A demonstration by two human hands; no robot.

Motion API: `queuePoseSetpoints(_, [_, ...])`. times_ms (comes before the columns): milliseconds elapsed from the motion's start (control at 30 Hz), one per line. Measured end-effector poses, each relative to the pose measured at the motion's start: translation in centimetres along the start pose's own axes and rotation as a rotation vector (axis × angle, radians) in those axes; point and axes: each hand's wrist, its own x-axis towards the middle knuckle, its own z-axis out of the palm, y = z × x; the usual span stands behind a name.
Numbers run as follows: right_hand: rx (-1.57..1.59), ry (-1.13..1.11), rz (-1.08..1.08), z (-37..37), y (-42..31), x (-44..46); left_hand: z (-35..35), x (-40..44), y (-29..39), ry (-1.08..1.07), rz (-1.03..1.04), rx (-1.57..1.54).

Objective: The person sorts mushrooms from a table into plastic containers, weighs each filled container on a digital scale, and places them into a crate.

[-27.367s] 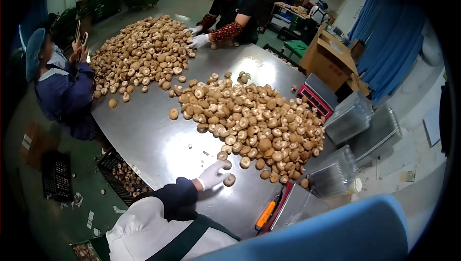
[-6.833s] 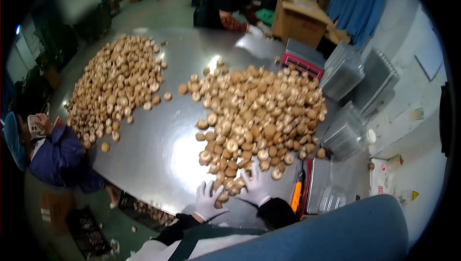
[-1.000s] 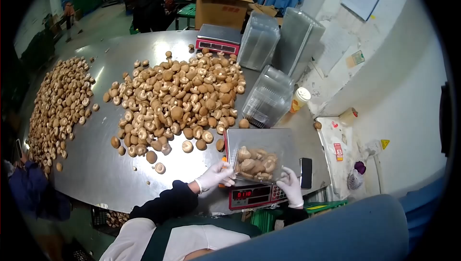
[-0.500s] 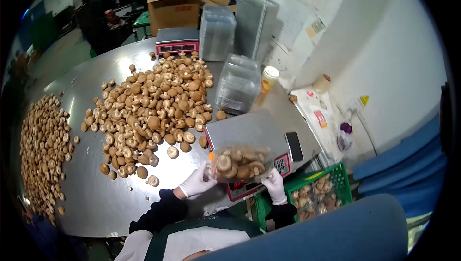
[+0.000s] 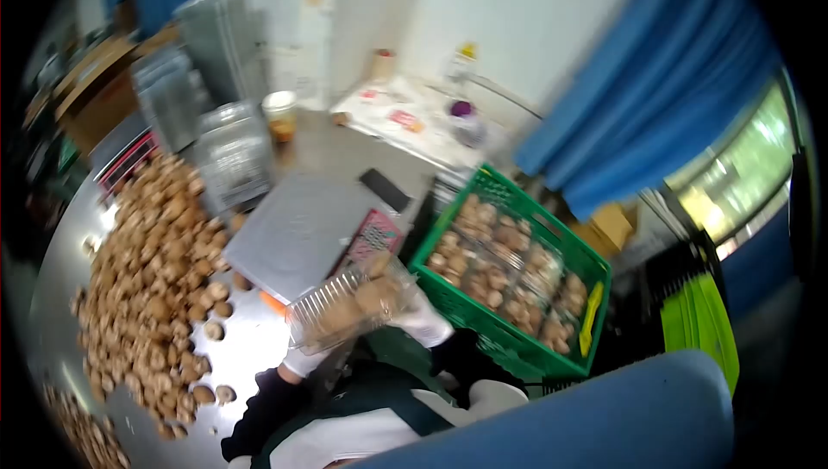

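Shifted off the flat, grey-plated scale (image 5: 289, 236), which lies at eleven o'clock, the clear, ribbed plastic box (image 5: 323, 312) of brown mushrooms (image 5: 379, 297) is now held up mid-dial. A white-gloved left hand (image 5: 305, 360) and white-gloved right hand (image 5: 423, 321) clasp opposite ends, probably to balance it, though from here their fingertips are hidden. Toward three o'clock sits a green, rectangular plastic crate (image 5: 473, 324), presumably kept within easy reach.

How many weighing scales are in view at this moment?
2. The near scale is on the table, just beyond the filled clear container being held; the far scale is at the far end of the mushroom pile. Others could be hidden.
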Motion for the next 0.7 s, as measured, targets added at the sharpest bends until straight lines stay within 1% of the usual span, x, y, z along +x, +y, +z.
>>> queuePoseSetpoints(33, [0.032, -0.052, 0.056, -0.4, 1.0, -1.5, 1.8, 0.1, 0.9, -0.043, -0.022, -0.015])
queuePoseSetpoints(67, [0.178, 0.083, 0.066, -1.4, 2.1, -3.1, 3.7, 0.6, 2.0, -0.066, -0.024, -0.008])
queuePoseSetpoints(133, [0.519, 0.249, 0.092, -0.8, -1.7, -3.9, 6.0, 1.2, 4.6, -0.147, -0.031, 0.054])
queuePoseSetpoints(167, [0.52, 0.38, 0.067, -2.9, -2.3, -5.1, 6.0, 1.7, 7.9, -0.313, -0.066, 0.22])
queuePoseSetpoints(200, [0.451, 0.488, 0.034, -5.0, -3.6, -6.3, 6.4, 1.9, 8.3, -0.379, -0.095, 0.228])
queuePoseSetpoints(233, [0.379, 0.589, -0.002, -7.2, -5.3, -7.5, 6.4, 2.1, 8.3, -0.389, -0.085, 0.225])
queuePoseSetpoints(300, [0.02, 0.811, -0.1, -12.0, -9.0, -11.2, 5.9, 2.3, 6.7, -0.293, -0.077, 0.17])
queuePoseSetpoints(333, [-0.203, 0.96, -0.081, -13.3, -11.1, -13.3, 5.4, 2.3, 6.6, -0.238, -0.054, 0.169])
queuePoseSetpoints(367, [-0.431, 1.096, -0.058, -14.6, -13.2, -15.1, 4.8, 2.3, 6.6, -0.208, -0.08, 0.164])
queuePoseSetpoints(433, [-0.58, 1.329, -0.155, -18.3, -14.5, -18.9, 3.5, 2.0, 5.0, -0.165, -0.128, 0.157])
queuePoseSetpoints(500, [-0.395, 1.46, -0.291, -20.7, -14.8, -21.0, 3.0, 1.8, 4.5, -0.101, -0.209, 0.055])
queuePoseSetpoints(533, [-0.31, 1.513, -0.317, -21.3, -14.9, -21.0, 2.7, 1.9, 4.2, -0.1, -0.23, 0.053])
queuePoseSetpoints(600, [-0.239, 1.507, -0.243, -23.7, -13.8, -20.7, 2.6, 2.1, 3.2, -0.093, -0.262, 0.031])
queuePoseSetpoints(633, [-0.221, 1.446, -0.207, -25.7, -12.7, -19.9, 2.6, 2.2, 2.7, -0.087, -0.271, 0.012])
queuePoseSetpoints(667, [-0.205, 1.386, -0.17, -26.1, -12.4, -18.1, 2.7, 2.5, 2.4, -0.08, -0.271, -0.019])
queuePoseSetpoints(700, [-0.196, 1.272, -0.106, -26.4, -12.2, -16.4, 2.8, 2.7, 2.3, -0.083, -0.283, -0.028])
